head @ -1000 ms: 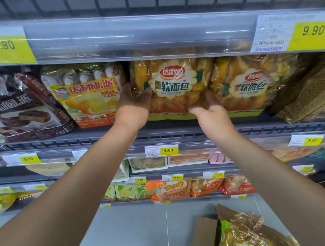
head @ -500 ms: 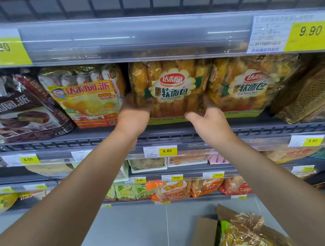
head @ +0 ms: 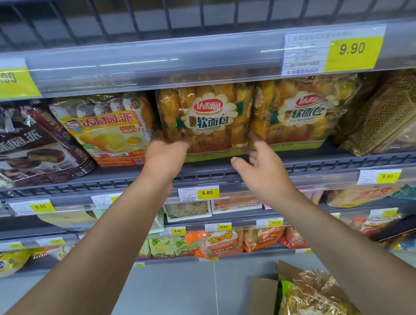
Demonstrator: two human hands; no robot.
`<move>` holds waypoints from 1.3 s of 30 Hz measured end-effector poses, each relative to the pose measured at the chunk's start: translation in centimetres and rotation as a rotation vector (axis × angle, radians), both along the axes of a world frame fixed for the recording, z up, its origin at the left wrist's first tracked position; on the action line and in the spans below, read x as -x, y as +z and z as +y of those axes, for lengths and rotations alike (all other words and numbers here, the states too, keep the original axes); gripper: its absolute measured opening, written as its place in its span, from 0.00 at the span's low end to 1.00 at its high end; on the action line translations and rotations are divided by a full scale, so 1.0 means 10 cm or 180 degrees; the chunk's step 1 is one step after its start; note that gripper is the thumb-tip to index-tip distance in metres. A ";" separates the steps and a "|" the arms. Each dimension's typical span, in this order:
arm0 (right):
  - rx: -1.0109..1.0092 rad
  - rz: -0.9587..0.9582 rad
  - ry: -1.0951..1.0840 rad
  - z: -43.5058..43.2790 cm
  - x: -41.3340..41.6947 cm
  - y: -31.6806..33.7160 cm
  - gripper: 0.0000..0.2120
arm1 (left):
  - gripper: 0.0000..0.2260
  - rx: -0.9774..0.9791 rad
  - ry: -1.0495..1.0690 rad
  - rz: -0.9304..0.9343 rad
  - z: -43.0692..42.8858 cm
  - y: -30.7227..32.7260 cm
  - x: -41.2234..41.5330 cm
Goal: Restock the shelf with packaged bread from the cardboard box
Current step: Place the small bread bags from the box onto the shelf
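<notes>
Landmark: the 6.80 price tag [head: 207,193], clipped to the front rail of the shelf [head: 325,165].
Soft bread pack: the pack in hand [head: 207,123] stands upright on the shelf straight above the tag. Its label faces out, its base is on the shelf and its top is tucked under the rail of the shelf above.
Left grip: the left grip [head: 165,158] is above and left of the tag, at the pack's lower left corner. It seems to pinch that corner, though the back of the hand hides most of the fingers.
Right grip: the right grip [head: 264,168] is above and right of the tag. Its fingers are spread and relaxed and hold nothing, with the fingertips just by the pack's lower right corner.
Neighbours: a second soft bread pack [head: 300,114] stands above and right of the tag, pressed against the first. A yellow pie bag [head: 109,132] leans above and left of it.
Cardboard box: the box [head: 261,298] sits on the floor well below and right of the tag, flaps open. At least one boxed bread pack [head: 310,297] lies in it.
Done: this pack looks seated, so two soft bread packs now face out side by side.
Left: let go of the pack, then fetch what remains in the box, so the restocking is partway through.
</notes>
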State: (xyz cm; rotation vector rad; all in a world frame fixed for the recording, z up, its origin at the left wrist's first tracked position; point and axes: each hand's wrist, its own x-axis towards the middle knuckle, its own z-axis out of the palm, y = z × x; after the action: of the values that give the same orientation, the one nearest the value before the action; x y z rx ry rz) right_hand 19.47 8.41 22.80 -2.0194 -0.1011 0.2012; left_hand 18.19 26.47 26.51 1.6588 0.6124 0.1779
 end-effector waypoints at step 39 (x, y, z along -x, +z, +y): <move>0.1279 0.1889 -0.1958 -4.19 3.22 -2.70 0.34 | 0.47 -0.1510 -0.3050 0.2712 -2.79 -3.60 1.84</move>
State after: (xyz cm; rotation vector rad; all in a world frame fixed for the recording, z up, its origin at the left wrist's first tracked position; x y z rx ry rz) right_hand -12.73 -33.49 -4.21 -2.1906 0.9863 0.4382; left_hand -0.25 -1.43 -9.53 2.3002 0.3193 -1.2067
